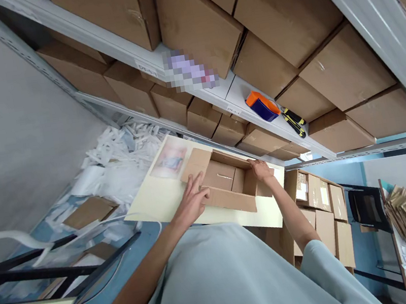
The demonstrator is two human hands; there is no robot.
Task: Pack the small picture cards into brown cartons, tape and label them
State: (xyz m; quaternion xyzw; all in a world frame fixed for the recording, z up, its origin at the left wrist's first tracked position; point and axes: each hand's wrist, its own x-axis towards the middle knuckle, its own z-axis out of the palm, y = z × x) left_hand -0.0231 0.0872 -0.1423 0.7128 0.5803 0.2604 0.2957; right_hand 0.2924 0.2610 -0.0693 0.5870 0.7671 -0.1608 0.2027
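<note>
An empty cardboard box (230, 200) with its flaps folded outward lies open-side up on a pale yellow tabletop (144, 197). At the box's front left corner, my left hand (191, 201) has its fingers spread, touching the cardboard near the left flap. My right hand (262, 169) is closed over the far right edge of the box, with its fingertips partly hidden by the wall. Inside the box, the bottom flaps meet with a narrow gap showing light. A clear plastic bag or sheet with a printed picture (169, 160) lies to the left of the box.
Shelving (120, 47) packed with cardboard boxes rises beyond the table. An orange and blue tape dispenser (262, 105) and yellow-black pliers (294, 122) lie on its shelf. White scrap (121, 149) piles up at left. Stacked boxes (320, 195) and a black chair (369, 208) stand right.
</note>
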